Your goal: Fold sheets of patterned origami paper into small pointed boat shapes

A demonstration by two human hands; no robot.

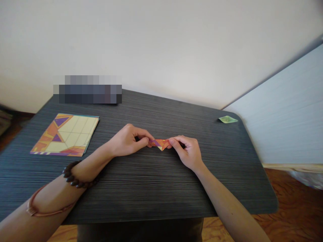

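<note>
- Fingers [142,141] of the left hand [127,141] and right hand [188,151] pinch the ends of a folded paper strip [159,143], mid-table [151,188]
- Paper stack [67,134] lies near the far left corner
- Green folded piece [227,119] sits at the far right corner

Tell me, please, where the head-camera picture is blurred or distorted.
Head view: wide-angle distortion bows the table edges; a pixelated patch masks something at its far side; lighting is soft, without glare; the left hand, right hand and folded paper look sharp.

Dark ribbed table [151,188] against a cream wall [161,43], reddish wooden floor [297,208] beneath.
</note>
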